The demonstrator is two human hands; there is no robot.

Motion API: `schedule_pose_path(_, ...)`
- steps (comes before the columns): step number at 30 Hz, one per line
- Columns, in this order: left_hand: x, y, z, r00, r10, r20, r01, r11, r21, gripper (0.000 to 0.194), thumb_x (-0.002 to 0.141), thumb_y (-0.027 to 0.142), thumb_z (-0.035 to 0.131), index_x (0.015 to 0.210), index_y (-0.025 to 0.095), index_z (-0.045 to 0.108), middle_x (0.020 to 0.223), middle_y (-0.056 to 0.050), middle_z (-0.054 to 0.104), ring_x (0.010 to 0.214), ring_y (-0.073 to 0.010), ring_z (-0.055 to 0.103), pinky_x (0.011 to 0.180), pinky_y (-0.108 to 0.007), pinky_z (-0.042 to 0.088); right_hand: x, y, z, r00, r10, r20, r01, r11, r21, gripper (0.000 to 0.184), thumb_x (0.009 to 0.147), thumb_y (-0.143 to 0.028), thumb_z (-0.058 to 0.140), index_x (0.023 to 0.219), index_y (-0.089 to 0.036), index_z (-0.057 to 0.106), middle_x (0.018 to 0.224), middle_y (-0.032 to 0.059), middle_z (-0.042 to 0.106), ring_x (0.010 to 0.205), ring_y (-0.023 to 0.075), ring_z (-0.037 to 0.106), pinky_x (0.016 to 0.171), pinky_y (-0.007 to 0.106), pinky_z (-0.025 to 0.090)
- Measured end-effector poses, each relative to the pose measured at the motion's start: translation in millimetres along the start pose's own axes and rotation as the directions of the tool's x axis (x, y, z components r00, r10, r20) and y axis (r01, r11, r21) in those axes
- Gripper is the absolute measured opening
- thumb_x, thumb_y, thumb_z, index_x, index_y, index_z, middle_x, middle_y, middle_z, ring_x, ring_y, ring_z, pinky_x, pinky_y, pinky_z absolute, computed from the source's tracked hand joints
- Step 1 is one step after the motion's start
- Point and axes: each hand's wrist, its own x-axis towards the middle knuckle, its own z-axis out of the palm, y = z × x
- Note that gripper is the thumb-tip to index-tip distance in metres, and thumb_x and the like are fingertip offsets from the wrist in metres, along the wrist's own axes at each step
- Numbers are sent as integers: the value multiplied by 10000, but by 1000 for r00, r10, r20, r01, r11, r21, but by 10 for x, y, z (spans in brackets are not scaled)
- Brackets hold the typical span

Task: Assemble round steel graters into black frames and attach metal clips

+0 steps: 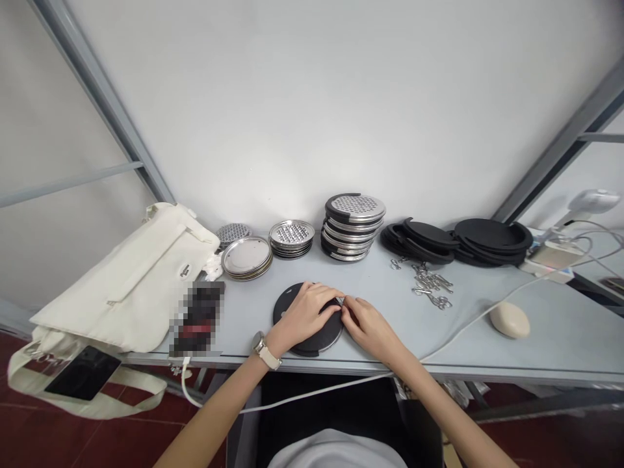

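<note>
A black round disc with a thin silvery rim lies on the table near its front edge. My left hand rests over the top of it, with fingers and thumb curled toward the right rim and gripping there. At that same rim my right hand is closed, its thumb and fingertips pinched together and meeting the left fingertips. Whatever sits between the right fingertips is too small and hidden to make out. Behind the disc stands a tall stack of grater discs in black holders.
Metal grater plates and plain round metal plates are stacked at back left. Black round holders and small metal clasps lie right. A white cable crosses by a beige mouse. A white bag sits left.
</note>
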Motion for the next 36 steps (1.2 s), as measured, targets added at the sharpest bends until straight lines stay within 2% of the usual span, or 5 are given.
schedule_pose_path(8, 1, -2, 3, 1000, 5, 2, -5, 1000, -2, 200, 926, 184, 473, 1097, 223, 568, 1077, -1, 651, 1018, -151, 564, 920, -322, 337, 9, -12, -8, 1000, -11, -22, 11, 1000, -1, 167, 926, -196, 366, 791, -203, 464, 719, 24, 561, 685, 173, 517, 626, 275, 374)
schedule_pose_path(17, 23, 26, -8, 1000, -28, 5, 28, 999, 27, 66, 913, 217, 491, 890, 187, 546, 914, -7, 636, 899, -161, 566, 872, -325, 364, 6, -15, -13, 999, -20, -32, 20, 1000, -7, 169, 916, -181, 363, 778, -206, 458, 693, 15, 538, 658, 169, 505, 604, 271, 367)
schedule_pose_path(23, 20, 27, -6, 1000, -21, 8, 20, 999, 38, 90, 918, 212, 480, 973, 197, 550, 960, -7, 637, 934, -164, 561, 881, -324, 366, 3, 4, 5, 1000, -16, -25, 16, 1000, -2, 160, 922, -191, 363, 796, -203, 460, 708, 20, 541, 676, 173, 508, 620, 273, 371)
schedule_pose_path(36, 20, 31, -14, 1000, -8, 20, 8, 1000, 28, 99, 920, 190, 467, 965, 194, 555, 964, -19, 636, 950, -175, 560, 901, -338, 363, 0, 3, 9, 999, -16, -42, 16, 1000, -17, 165, 921, -194, 371, 791, -201, 471, 696, 14, 541, 668, 169, 504, 614, 273, 360)
